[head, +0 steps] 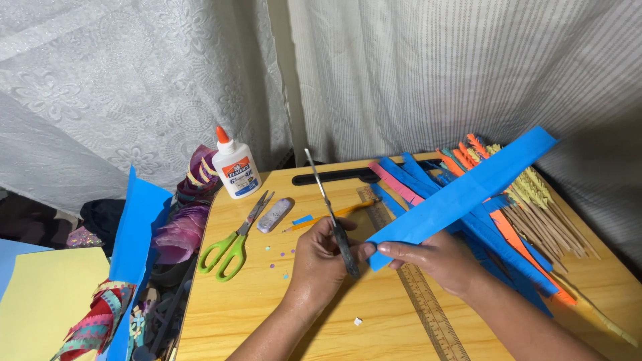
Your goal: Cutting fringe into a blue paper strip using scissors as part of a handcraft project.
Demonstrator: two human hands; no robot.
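My left hand [322, 257] grips a thin metal tool [329, 208] by its dark handle, its shaft pointing up and away. My right hand [438, 257] pinches the near end of a long blue paper strip [468, 190], which rises diagonally to the upper right. The strip's near end touches the tool's handle between my two hands. Both hands hover over a small wooden table [374, 327].
Green-handled scissors [235, 237], an eraser [273, 215], a yellow pencil [334, 214] and a white glue bottle [235, 167] lie at the left. A ruler [428, 311] crosses the table. More blue, pink and orange strips [495, 227] and fringed sticks [542, 214] pile at the right. Paper sheets [47, 301] lie far left.
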